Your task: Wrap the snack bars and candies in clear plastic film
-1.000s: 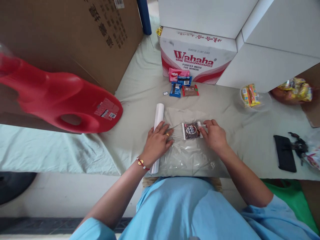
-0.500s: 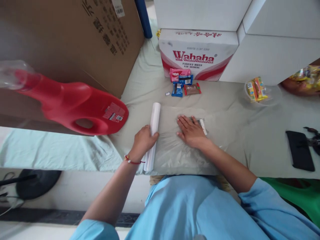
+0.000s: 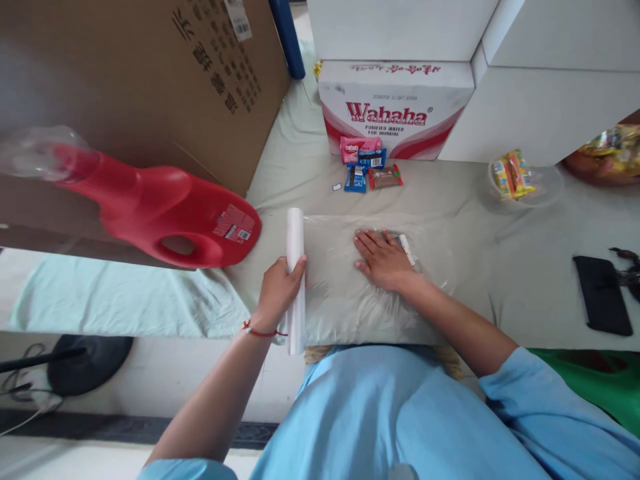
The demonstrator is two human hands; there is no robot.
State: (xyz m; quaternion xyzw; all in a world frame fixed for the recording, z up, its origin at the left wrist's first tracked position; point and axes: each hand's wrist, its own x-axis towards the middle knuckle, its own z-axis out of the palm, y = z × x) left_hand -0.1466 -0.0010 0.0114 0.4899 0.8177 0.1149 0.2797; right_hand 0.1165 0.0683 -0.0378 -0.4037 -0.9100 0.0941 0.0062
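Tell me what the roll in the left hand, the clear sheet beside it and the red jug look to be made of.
Roll: probably wound plastic film, whitish with slight sheen; any core can't be seen. Clear sheet: likely thin glossy plastic, as cloth shows through its shiny wrinkles. Red jug: apparently rigid plastic, semi-gloss, with smooth, moulded-looking curves.

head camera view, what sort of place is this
It looks like a storage corner, in a home or a small shop; I can't tell which. Showing it: a large brown cardboard box, a white-and-red Wahaha drinking-water carton and a big red plastic bottle.
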